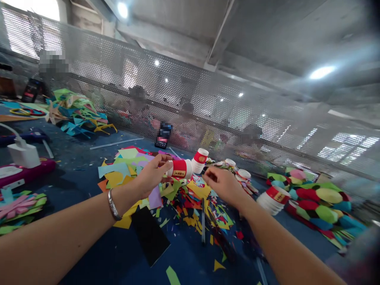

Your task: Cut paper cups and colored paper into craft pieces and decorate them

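Note:
My left hand (156, 172), with a silver bangle at its wrist, is closed round a red and white paper cup (180, 169) lying on its side in the air. Just beyond it a stack of similar cups (199, 160) stands upright. My right hand (221, 183) hovers to the right of the held cup with its fingertips pinched together; whether anything is between them is hidden. Below both hands spreads a heap of cut coloured paper scraps (190, 204).
Stacked cups (273, 200) lean at the right beside colourful paper pieces (320, 202). A phone (163, 134) rests against the perforated metal screen (118, 79). At left are a white charger (23, 154) and a paper pile (74, 109). A black sheet (150, 235) lies in front.

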A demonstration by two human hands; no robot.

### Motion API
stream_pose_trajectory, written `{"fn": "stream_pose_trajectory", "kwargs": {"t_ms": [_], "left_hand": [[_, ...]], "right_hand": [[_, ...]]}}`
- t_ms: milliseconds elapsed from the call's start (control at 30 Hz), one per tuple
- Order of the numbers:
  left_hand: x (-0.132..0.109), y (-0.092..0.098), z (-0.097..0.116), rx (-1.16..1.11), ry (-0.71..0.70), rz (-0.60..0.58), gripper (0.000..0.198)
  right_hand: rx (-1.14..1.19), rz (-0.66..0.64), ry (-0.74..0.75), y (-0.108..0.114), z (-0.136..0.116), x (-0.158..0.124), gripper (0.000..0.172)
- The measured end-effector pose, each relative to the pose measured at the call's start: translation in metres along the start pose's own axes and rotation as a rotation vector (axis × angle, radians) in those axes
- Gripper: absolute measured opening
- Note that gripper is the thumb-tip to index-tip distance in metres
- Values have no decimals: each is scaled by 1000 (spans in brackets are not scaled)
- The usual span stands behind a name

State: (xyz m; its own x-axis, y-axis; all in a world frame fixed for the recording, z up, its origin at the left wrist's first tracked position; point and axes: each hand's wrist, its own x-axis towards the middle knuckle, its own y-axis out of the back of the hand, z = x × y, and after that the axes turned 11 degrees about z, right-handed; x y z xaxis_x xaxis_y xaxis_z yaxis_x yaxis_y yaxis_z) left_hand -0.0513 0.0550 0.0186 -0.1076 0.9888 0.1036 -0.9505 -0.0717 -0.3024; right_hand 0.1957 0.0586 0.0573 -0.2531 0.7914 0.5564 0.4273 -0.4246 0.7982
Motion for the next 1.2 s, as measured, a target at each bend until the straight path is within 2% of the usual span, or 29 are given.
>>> {"fn": "stream_pose_trajectory", "kwargs": {"t_ms": [100,167,267,367,500,800,933,1067,1200], "left_hand": [[-6,-4,3,-11,-23,15,16],[-11,-7,5,-15,-40,24,17],[-14,-11,2,-16,-52,37,21],[-14,-14,-3,-4,-38,54,24],[-13,-18,-9,-4,-1,79,25],[-17,-22,-9,-100,49,74,27],[-21,-21,-9,-155,104,26,27],[-29,-24,-10,-157,108,-89,38],[-42,-31,-9,-153,57,-162,44]], "right_hand": [[-7,-185,0,19,-11,-41,20],[-43,-339,-54,27,-14,-60,20],[-71,-459,-68,31,-14,-76,19],[-62,-515,-76,28,-12,-81,13],[-44,-455,-111,22,-5,-84,7],[-51,-223,-212,33,10,-79,31],[178,-70,-266,32,6,-78,36],[390,58,-333,24,-7,-83,38],[692,17,-411,18,-21,-88,32]]}}
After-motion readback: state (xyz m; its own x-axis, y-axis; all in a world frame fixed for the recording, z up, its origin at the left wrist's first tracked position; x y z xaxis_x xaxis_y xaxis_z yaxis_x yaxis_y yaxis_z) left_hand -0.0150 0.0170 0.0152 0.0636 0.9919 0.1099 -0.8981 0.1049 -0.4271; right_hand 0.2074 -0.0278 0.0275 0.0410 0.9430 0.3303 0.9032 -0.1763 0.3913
